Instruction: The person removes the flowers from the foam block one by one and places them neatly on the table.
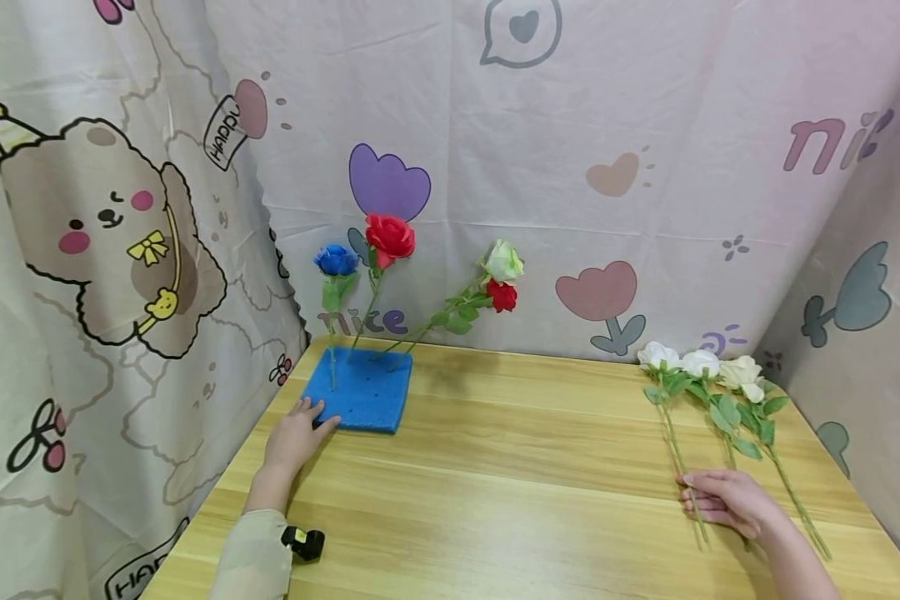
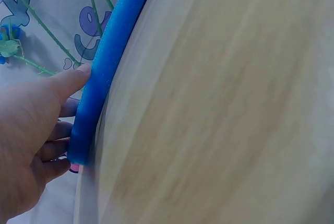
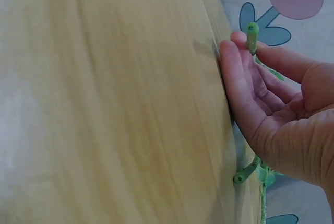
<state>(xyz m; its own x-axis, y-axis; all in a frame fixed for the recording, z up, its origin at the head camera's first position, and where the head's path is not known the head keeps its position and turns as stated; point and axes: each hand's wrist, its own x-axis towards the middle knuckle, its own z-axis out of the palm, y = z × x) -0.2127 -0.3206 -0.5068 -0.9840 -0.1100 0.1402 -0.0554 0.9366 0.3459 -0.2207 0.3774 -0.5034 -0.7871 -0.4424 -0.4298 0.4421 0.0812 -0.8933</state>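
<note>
My left hand (image 1: 294,442) grips the near left corner of a blue foam block (image 1: 367,408); the left wrist view shows its thumb over the edge and fingers along the side. Standing in the foam are a blue rose (image 1: 337,260), a large red rose (image 1: 390,239), and a pale green-white rose (image 1: 504,261) and smaller red rose (image 1: 502,296) that lean right. My right hand (image 1: 727,502) pinches the stem of the leftmost white rose (image 1: 658,357) between thumb and fingers; the cut stem end (image 3: 252,36) sticks out in the right wrist view.
Beside the held flower lie another white rose (image 1: 700,363) and a cream rose (image 1: 742,377), stems pointing toward me. The wooden table (image 1: 495,475) meets a printed curtain (image 1: 450,125) at the back and sides. A black wrist device (image 1: 303,543) is on the left sleeve.
</note>
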